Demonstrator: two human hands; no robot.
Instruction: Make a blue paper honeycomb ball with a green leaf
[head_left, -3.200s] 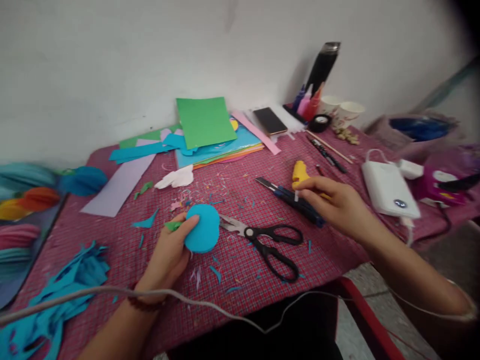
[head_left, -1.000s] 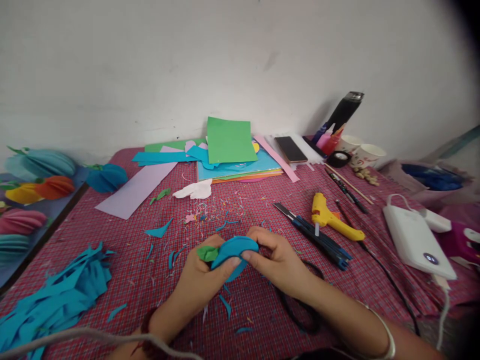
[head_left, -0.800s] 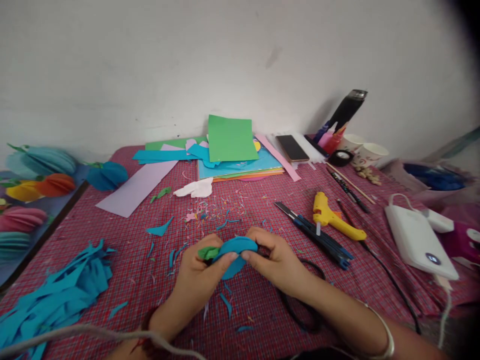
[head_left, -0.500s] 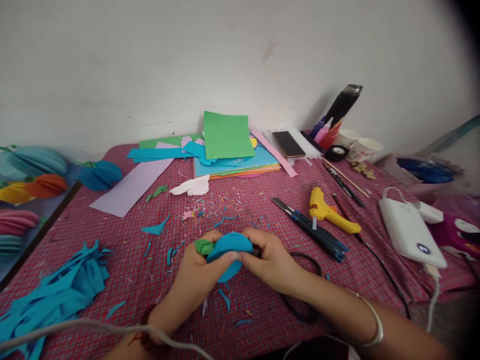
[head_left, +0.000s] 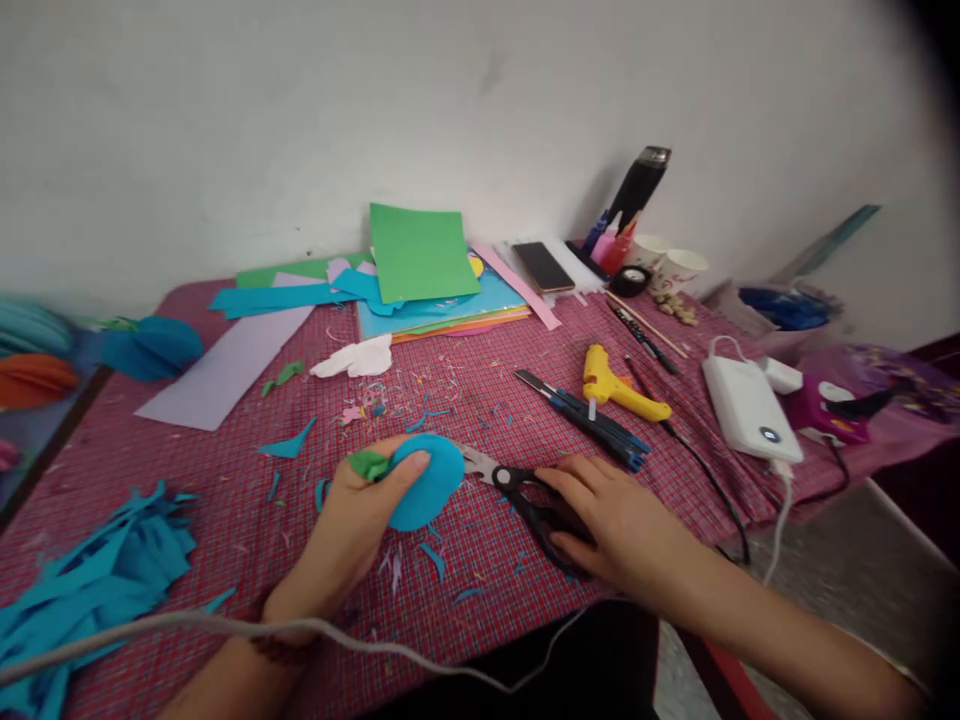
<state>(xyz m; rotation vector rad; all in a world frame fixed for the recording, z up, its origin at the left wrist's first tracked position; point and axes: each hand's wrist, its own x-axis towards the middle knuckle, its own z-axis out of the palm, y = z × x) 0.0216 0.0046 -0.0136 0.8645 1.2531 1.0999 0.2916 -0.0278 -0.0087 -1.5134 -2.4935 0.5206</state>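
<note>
My left hand (head_left: 364,515) pinches a round blue paper piece (head_left: 429,488), thumb on its face. A green paper bit (head_left: 367,465) sticks out between the same thumb and fingers. To the right, my right hand (head_left: 600,510) grips the black handles of a pair of scissors (head_left: 504,478), fingers at the upper loop and thumb by the lower one. The scissors' silver blades point left, their tips close to the blue disc's right edge; I cannot tell whether they touch it. Blue paper scraps (head_left: 433,562) lie on the checked cloth below.
A heap of blue paper strips (head_left: 127,570) lies at left, beside finished paper ornaments (head_left: 150,348). A yellow glue gun (head_left: 619,390) and a utility knife (head_left: 585,420) lie at right, near a white power bank (head_left: 750,410). A pale cable (head_left: 337,635) crosses the front.
My right hand has let go of the blue paper and moved right, onto the scissors' handles. The blades now show. My left hand keeps the paper, and the view has shifted right.
</note>
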